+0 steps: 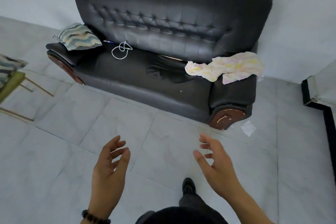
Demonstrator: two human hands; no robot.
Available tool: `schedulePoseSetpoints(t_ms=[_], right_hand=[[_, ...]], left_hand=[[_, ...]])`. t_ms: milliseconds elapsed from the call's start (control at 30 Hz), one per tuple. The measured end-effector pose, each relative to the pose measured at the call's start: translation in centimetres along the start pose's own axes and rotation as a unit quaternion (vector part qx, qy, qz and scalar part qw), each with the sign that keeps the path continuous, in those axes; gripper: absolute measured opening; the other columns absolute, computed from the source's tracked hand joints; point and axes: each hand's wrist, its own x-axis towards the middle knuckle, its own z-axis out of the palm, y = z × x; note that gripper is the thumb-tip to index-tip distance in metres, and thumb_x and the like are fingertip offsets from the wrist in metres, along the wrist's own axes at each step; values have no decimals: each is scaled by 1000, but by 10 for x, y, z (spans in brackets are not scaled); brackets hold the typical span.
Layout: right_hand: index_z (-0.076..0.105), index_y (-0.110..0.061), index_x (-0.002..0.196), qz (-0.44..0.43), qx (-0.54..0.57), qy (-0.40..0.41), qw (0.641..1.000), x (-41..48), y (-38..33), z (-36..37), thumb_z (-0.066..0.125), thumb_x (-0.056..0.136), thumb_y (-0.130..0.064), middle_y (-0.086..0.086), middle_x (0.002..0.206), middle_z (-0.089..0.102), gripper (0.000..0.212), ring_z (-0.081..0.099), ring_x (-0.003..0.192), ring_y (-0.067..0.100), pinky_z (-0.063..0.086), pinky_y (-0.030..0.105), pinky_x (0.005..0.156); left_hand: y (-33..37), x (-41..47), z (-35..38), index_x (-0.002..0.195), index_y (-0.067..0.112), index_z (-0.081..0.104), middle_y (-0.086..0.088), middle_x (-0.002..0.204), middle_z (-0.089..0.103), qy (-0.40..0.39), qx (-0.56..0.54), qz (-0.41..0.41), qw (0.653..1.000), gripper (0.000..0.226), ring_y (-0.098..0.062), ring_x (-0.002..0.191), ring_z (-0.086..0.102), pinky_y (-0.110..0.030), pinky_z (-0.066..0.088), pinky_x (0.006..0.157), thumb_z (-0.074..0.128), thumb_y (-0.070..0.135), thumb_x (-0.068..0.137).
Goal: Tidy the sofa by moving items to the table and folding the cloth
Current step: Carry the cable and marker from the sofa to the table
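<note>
A black leather sofa (163,45) stands against the wall. A crumpled cloth (227,68) in pale yellow and pink lies over its right armrest and seat. A coiled white cable (121,51) rests on the left of the seat, with a dark blue pen (108,42) just behind it. A wavy-patterned cushion (77,36) sits on the left armrest. My left hand (109,165) and my right hand (216,163) hover over the floor in front of the sofa, fingers loosely spread, holding nothing.
A small table (11,80) with thin metal legs and a patterned item on top stands at the far left edge. A white scrap of paper (248,128) lies on the tiled floor by the sofa's right foot. My shoe (188,185) is below.
</note>
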Motion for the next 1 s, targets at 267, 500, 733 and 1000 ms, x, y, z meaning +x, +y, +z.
schedulePoseSetpoints(t_ms=[267,500,733,1000], right_hand=[[43,-42,137,-61,-11,-111,992,201,-62,75,56,96,-44,-34,123,48,43,52,118,-2,49,18,88],[41,-57,127,-51,-1,-138,989,347,-123,169,61,97,-33,-32,121,52,43,54,116,-3,49,17,87],[46,-36,138,-24,50,-92,994,486,-197,232,64,96,-25,-22,125,55,47,54,114,-5,47,12,86],[47,-40,136,28,106,-60,992,645,-215,324,65,95,-24,-21,125,57,47,56,114,-3,51,21,89]], left_hand=[[-2,136,-16,123,41,55,20,117,65,109,-8,-22,994,36,3,104,63,-6,49,77,61,28,90],[-22,303,-45,121,39,56,23,111,65,113,-27,-60,991,34,0,103,63,-23,49,82,62,21,93],[20,491,-89,128,27,53,14,116,63,59,46,5,997,38,-2,105,61,-6,48,76,61,16,93],[17,692,-94,128,27,51,8,118,63,33,95,-5,995,38,-8,105,62,-16,49,82,60,14,93]])
